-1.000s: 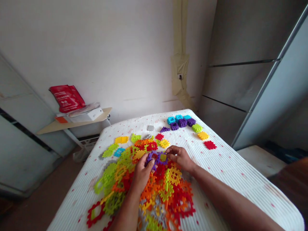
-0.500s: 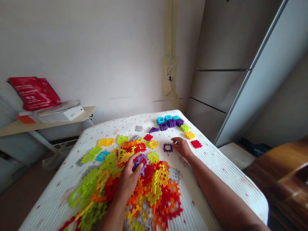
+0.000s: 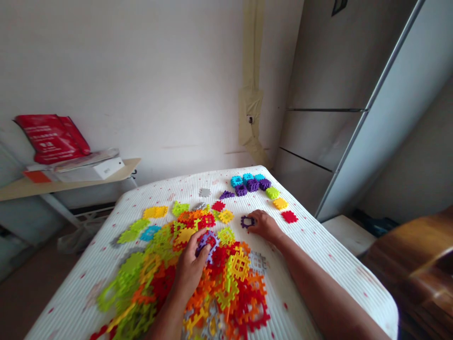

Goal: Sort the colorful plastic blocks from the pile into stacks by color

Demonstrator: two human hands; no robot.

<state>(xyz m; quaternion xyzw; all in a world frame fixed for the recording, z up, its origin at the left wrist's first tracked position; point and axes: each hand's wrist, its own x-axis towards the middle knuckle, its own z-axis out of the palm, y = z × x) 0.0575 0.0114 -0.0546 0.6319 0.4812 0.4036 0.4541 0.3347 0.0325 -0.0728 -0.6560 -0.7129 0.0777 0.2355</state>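
Observation:
My left hand [image 3: 193, 259] is closed on a light purple interlocking building piece [image 3: 208, 246], held above a heap of red, orange, yellow and green toothed pieces [image 3: 208, 283]. My right hand [image 3: 264, 224] lies at the right side of a dark purple square frame piece [image 3: 244, 222] on the white cloth, with fingers curled over its edge. Part of that frame is hidden under the fingers. Beyond the hands stand stacks of dark purple pieces [image 3: 252, 184] and blue pieces [image 3: 237, 181].
Single green [image 3: 272, 192], yellow [image 3: 280, 203] and red [image 3: 289, 216] pieces lie along the right edge of the white-covered table [image 3: 339, 264]. A grey piece [image 3: 205, 192] lies near the back. A metal cabinet [image 3: 318, 132] stands behind on the right, a shelf with red bags [image 3: 53, 137] at left.
My right hand has come down and slightly toward me onto the dark purple frame, its fingers now on the edge. My left hand keeps the light purple piece in nearly the same place.

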